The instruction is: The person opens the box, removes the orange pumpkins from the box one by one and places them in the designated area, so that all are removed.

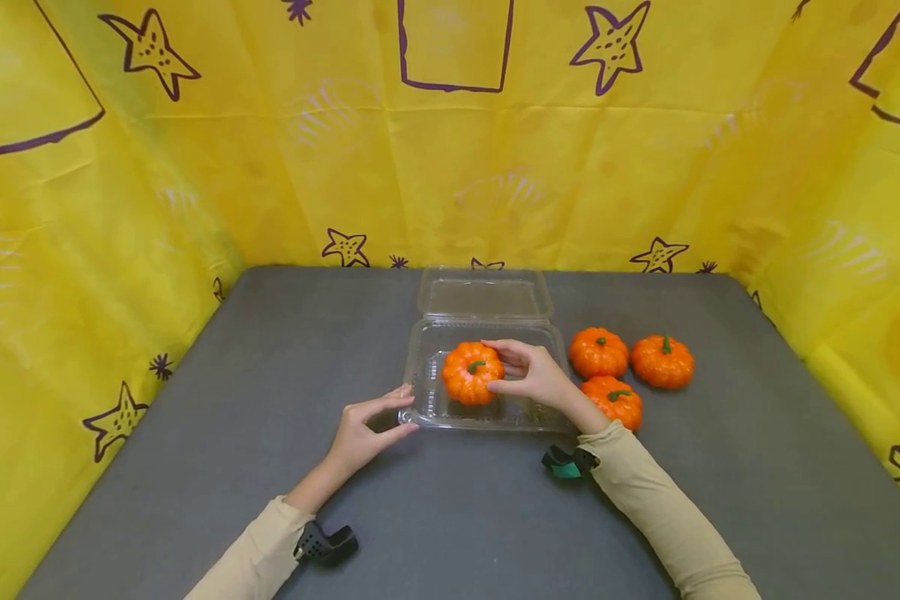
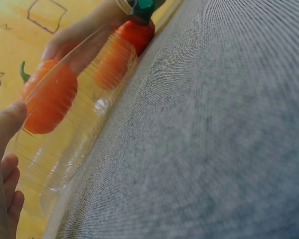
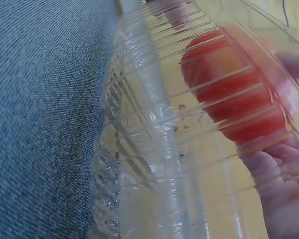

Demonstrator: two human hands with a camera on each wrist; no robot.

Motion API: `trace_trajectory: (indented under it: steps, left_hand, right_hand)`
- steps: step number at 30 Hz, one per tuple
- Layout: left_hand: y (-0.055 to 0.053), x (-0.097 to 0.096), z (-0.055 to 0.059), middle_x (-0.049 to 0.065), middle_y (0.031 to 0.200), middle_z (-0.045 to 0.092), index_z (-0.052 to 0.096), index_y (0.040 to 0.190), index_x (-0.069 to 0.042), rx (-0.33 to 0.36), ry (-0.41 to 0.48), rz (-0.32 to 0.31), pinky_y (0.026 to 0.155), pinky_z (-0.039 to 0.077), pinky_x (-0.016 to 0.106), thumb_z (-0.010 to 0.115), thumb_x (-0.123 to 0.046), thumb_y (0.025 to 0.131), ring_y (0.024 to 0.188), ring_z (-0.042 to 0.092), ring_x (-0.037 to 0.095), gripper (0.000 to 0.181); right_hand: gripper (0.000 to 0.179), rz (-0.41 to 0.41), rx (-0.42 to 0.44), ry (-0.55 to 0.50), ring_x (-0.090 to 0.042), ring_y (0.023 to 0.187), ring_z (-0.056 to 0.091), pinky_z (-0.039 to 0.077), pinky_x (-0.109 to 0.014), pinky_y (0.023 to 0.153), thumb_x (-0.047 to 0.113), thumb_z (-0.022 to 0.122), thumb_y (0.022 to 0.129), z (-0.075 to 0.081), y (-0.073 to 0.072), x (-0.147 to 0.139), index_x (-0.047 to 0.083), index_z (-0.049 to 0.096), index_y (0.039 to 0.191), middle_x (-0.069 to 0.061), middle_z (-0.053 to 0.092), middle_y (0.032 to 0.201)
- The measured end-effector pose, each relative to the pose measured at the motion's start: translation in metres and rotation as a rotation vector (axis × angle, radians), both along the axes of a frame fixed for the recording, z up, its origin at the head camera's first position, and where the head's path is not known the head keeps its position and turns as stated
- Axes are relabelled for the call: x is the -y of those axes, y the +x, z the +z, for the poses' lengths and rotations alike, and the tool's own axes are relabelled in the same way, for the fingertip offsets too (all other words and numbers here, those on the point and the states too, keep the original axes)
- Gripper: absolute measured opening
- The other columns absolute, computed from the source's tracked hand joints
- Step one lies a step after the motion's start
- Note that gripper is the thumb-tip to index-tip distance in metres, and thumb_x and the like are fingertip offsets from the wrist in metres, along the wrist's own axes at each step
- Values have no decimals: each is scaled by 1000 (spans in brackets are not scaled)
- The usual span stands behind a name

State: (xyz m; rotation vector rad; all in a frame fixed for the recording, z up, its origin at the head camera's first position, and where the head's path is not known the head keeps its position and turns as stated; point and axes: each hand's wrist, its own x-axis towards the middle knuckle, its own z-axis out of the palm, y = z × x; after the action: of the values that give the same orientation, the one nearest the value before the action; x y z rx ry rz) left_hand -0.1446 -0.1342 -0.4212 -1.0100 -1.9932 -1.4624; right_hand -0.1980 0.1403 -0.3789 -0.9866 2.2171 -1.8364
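Note:
A small orange pumpkin (image 1: 471, 374) with a green stem is in my right hand (image 1: 534, 377), pinched between thumb and fingers at its right side, over the left half of a clear plastic clamshell container (image 1: 525, 414). Through the container's ribbed wall, the right wrist view shows the pumpkin (image 3: 229, 89) raised above the base. My left hand (image 1: 366, 429) holds the container's front left corner between thumb and fingers. In the left wrist view the left thumb (image 2: 10, 122) lies at the rim. The hinged lid (image 1: 486, 298) is laid back, away from me.
Right of the container, three more orange pumpkins sit close together: one at the back (image 1: 598, 352), one further right (image 1: 663, 362) and one in front (image 1: 613, 401), partly behind my right forearm. A yellow patterned cloth (image 1: 450, 183) rises behind the grey table (image 1: 315, 333).

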Motion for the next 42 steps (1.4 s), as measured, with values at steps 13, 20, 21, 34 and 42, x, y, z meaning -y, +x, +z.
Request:
trace_trajectory:
  steps: [13, 20, 21, 34, 42]
  left_hand:
    - [0, -1, -1, 30, 94, 59, 64, 86, 14, -38, 5, 8, 86, 43, 29, 77, 13, 53, 90, 59, 39, 36]
    - [1, 0, 0, 31, 94, 59, 65, 87, 12, -38, 6, 8, 85, 44, 29, 77, 13, 54, 89, 59, 40, 36]
    - [1, 1, 0, 31, 93, 59, 65, 87, 12, -39, 6, 9, 85, 44, 29, 77, 13, 54, 89, 59, 40, 36]
    - [1, 2, 2, 31, 93, 59, 64, 87, 12, -61, 6, -3, 85, 44, 28, 77, 13, 54, 88, 59, 41, 36]
    - [1, 1, 3, 31, 92, 60, 64, 86, 14, -75, 7, -5, 84, 45, 28, 77, 14, 53, 88, 59, 40, 35]
  right_hand:
    - [51, -149, 50, -82, -26, 100, 57, 47, -35, 80, -3, 72, 71, 1, -9, -19, -13, 51, 116, -25, 53, 116]
    - [52, -164, 50, -76, -20, 103, 55, 46, -31, 83, 0, 71, 73, 7, -11, -26, -12, 49, 119, -24, 51, 120]
    - [51, -156, 50, -84, -19, 103, 55, 45, -30, 83, 0, 71, 74, 7, -11, -27, -12, 49, 119, -24, 50, 121]
    - [49, -236, 122, -127, -15, 97, 58, 47, -29, 80, 4, 74, 72, 25, 1, -42, -11, 53, 114, -5, 58, 117]
    - [46, -256, 98, -88, -15, 99, 58, 46, -27, 81, 5, 72, 74, 25, 2, -52, -9, 54, 114, -9, 56, 119]
